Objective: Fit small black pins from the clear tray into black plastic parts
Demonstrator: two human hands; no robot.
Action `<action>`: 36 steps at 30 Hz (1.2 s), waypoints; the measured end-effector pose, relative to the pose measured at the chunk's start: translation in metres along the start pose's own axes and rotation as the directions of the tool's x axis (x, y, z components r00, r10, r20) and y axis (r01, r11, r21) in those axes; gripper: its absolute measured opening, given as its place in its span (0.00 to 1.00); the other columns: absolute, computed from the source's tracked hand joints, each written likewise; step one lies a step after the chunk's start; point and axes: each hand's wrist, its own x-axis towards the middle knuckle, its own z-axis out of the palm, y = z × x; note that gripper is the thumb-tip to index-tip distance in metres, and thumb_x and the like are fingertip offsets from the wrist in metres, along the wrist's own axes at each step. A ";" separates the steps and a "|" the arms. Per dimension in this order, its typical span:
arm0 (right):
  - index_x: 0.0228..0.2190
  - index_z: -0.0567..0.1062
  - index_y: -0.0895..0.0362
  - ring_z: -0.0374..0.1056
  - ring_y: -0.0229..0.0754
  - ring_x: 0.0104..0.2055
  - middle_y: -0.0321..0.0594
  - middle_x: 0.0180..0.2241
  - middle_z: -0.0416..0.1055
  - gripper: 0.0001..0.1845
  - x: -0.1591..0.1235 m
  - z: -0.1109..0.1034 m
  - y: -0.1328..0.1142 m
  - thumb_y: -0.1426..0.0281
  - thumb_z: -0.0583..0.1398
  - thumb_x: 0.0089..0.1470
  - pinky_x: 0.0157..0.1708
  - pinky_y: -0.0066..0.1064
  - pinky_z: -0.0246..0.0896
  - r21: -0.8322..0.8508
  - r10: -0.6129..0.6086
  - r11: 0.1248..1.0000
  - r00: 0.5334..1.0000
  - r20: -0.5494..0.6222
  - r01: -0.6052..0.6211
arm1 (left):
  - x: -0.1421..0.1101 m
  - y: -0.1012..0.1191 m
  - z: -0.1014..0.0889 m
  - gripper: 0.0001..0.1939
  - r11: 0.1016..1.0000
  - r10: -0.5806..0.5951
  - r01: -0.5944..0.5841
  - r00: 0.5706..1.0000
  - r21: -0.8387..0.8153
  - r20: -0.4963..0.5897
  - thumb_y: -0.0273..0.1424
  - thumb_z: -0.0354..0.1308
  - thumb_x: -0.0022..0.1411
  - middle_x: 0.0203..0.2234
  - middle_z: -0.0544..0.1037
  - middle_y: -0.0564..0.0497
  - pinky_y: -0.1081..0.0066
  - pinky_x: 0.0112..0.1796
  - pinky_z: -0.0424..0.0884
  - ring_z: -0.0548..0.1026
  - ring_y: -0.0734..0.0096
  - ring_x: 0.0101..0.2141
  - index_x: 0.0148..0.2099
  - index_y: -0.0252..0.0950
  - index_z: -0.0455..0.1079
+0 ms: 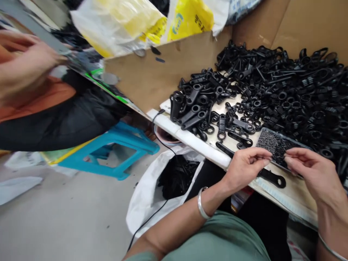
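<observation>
My left hand [246, 167] hovers at the table's front edge with thumb and fingertips pinched together; whatever sits in the pinch is too small to make out. Across from it, my right hand [312, 168] also pinches, its fingertips beside a shallow tray [285, 137] of tiny grey and black pieces. Any part in those fingers is hidden. Under my left hand lies a long black plastic handle [272, 178] with a hole at its end. Just beyond, several black ring-ended plastic parts [221, 127] lie on the tabletop.
A large heap of black plastic parts [285, 83] fills the table's back, against cardboard walls [255, 21]. Below the edge stands a white sack [144, 206] of black pieces, with a cable [170, 148] hanging near. A blue stool [122, 145] and another person's hand [29, 65] are at left.
</observation>
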 end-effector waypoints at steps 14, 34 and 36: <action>0.29 0.81 0.55 0.73 0.32 0.25 0.34 0.25 0.77 0.16 -0.028 0.035 -0.003 0.68 0.76 0.35 0.28 0.19 0.73 0.696 0.157 0.699 0.985 0.073 -0.163 | 0.003 -0.012 0.024 0.08 0.994 0.010 -0.016 0.998 -0.108 -0.055 0.22 0.65 0.54 0.32 0.83 0.48 0.73 0.40 0.80 0.83 0.70 0.35 0.40 0.31 0.77; 0.38 0.81 0.55 0.74 0.46 0.34 0.43 0.34 0.78 0.11 -0.008 0.005 0.009 0.66 0.60 0.58 0.40 0.39 0.68 -0.590 -0.351 0.754 0.936 0.010 0.289 | 0.003 0.004 0.002 0.06 0.982 0.176 -0.168 0.980 0.087 -0.092 0.22 0.65 0.57 0.33 0.84 0.50 0.74 0.42 0.80 0.82 0.72 0.36 0.39 0.33 0.78; 0.40 0.81 0.55 0.73 0.50 0.39 0.47 0.40 0.78 0.12 0.000 0.009 0.004 0.67 0.58 0.60 0.41 0.41 0.65 -0.715 -0.370 0.616 0.923 0.108 0.331 | 0.000 0.006 0.000 0.06 0.977 0.193 -0.181 0.976 0.116 -0.103 0.22 0.65 0.57 0.34 0.84 0.50 0.75 0.42 0.80 0.82 0.73 0.36 0.38 0.34 0.78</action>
